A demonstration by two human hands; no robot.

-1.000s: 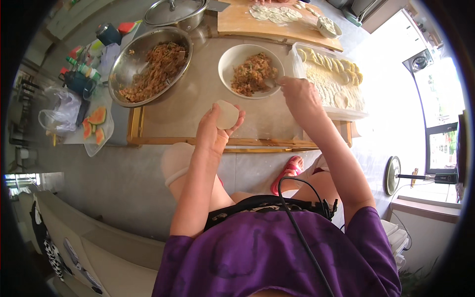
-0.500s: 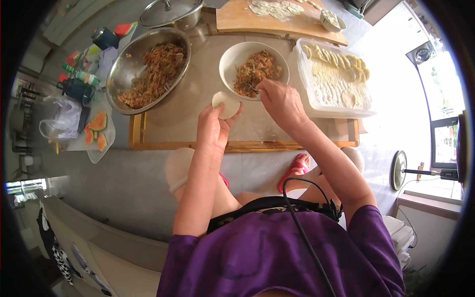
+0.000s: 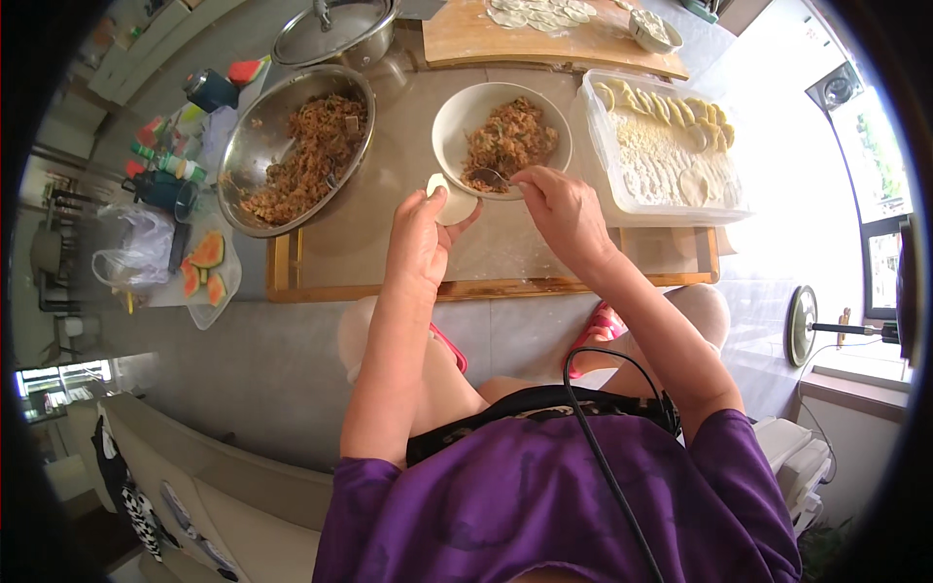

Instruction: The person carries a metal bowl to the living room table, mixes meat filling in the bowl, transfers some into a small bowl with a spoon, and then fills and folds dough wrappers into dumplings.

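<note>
My left hand (image 3: 418,238) holds a round, pale dumpling wrapper (image 3: 457,206) between thumb and fingers, just off the near rim of a white bowl (image 3: 447,136). A minced, orange-brown filling (image 3: 513,134) with green bits lies in that bowl. My right hand (image 3: 567,216) is closed on the handle of a metal spoon (image 3: 489,177), whose head rests in the filling at the bowl's near side. To the right, a clear plastic box (image 3: 671,216) holds floured, folded dumplings (image 3: 671,107) in a row along its far side.
A big steel bowl (image 3: 251,146) of filling tilts at the left, below a lidded pot (image 3: 335,41). Wrappers (image 3: 539,14) lie on a wooden board (image 3: 457,44) beside a small bowl (image 3: 657,39). Watermelon slices (image 3: 207,251) sit far left. A wooden edge (image 3: 418,291) borders the table's near side.
The wrapper has tilted in my left hand and shows less of its face. The spoon's head shows more clearly in the filling. The whole view has shifted slightly.
</note>
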